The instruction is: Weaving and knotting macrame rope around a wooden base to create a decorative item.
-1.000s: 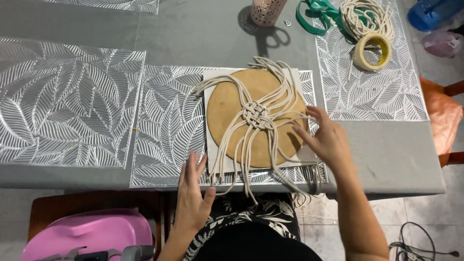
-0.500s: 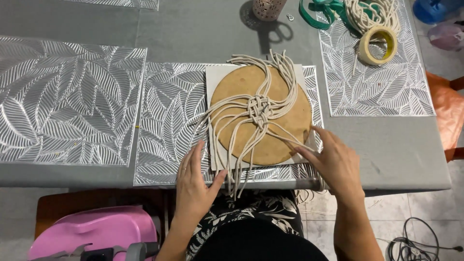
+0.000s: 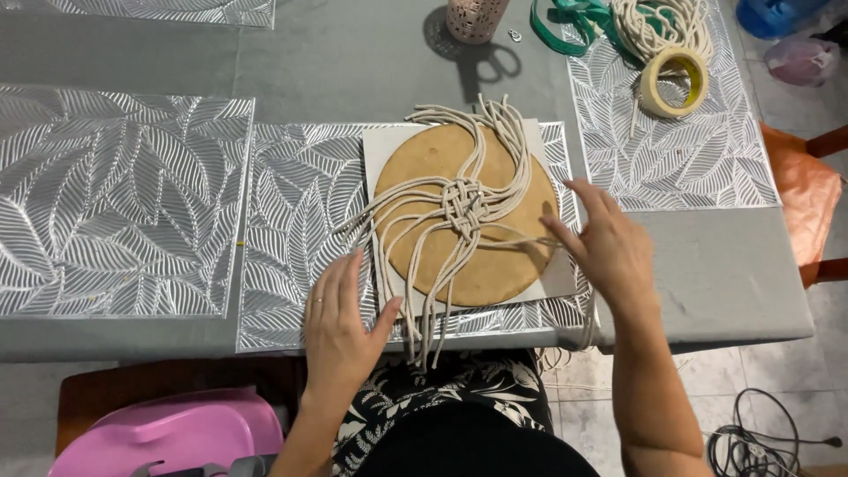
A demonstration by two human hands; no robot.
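A round tan cork board (image 3: 442, 168) lies on a white square sheet (image 3: 382, 146) on a silver leaf-patterned placemat (image 3: 296, 194). Several cream cords (image 3: 495, 132) cross the board and meet in a woven knot (image 3: 465, 205) at its centre; loose ends hang over the table's near edge. My left hand (image 3: 340, 322) rests flat on the placemat beside the lower-left cord ends, fingers spread. My right hand (image 3: 605, 247) hovers at the board's right edge, fingertips pinching one cord strand (image 3: 521, 238) pulled out to the right.
A roll of tape (image 3: 676, 81), a coil of cream rope (image 3: 658, 25), green ribbon (image 3: 565, 18) and a patterned cup (image 3: 475, 18) sit at the far right. More placemats (image 3: 115, 203) cover the grey table. A pink stool (image 3: 172, 433) and floor cables (image 3: 760, 442) lie below.
The right hand lifted from the board's lower right edge and now draws one strand out sideways. The left hand stays flat on the placemat. The camera view shifted slightly.
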